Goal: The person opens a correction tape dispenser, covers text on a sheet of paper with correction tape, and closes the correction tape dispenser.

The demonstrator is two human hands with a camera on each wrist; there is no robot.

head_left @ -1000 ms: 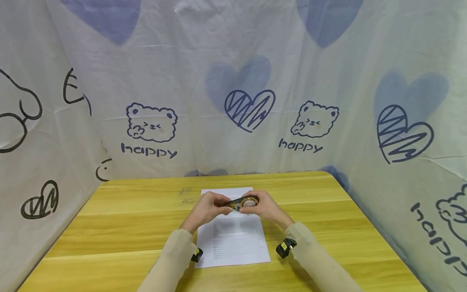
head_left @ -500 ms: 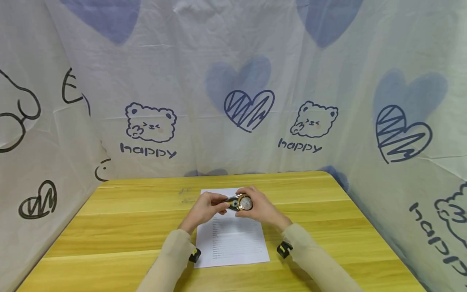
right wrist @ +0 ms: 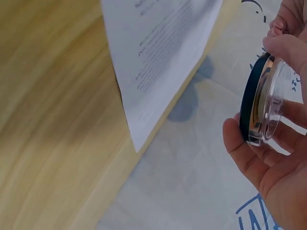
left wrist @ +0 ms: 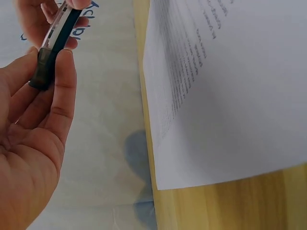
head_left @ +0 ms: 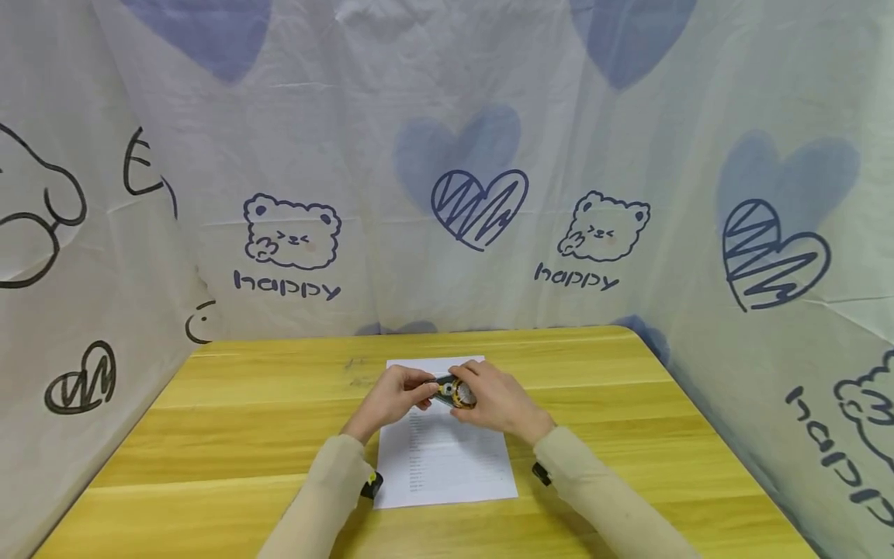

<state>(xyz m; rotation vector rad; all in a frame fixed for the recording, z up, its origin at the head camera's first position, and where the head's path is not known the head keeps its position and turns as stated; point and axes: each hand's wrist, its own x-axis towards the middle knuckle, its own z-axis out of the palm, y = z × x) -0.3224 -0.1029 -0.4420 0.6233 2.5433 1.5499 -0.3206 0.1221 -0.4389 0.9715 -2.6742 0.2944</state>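
Note:
A teardrop-shaped correction tape [head_left: 447,390] is held above the printed sheet in the head view. It has a dark green back, a clear front and a round reel at its wide end. My left hand [head_left: 391,397] pinches the narrow end between thumb and fingers. Fingers of my right hand [head_left: 499,397] curl round the wide end and partly cover the reel. From the left wrist, the correction tape [left wrist: 58,36] shows edge-on, its dark tip between the left thumb and fingers. In the right wrist view its clear casing [right wrist: 273,105] faces the right palm.
Beneath both hands the white sheet [head_left: 454,466] with lines of print lies on the yellow wooden table [head_left: 244,419]. Pale cloth walls [head_left: 391,256] with bear and heart drawings stand behind and at both sides. Small black devices sit at the wrists.
The correction tape has turned so its round reel faces more toward the head camera, and it has shifted slightly left. My right hand has moved left and covers more of the wide end.

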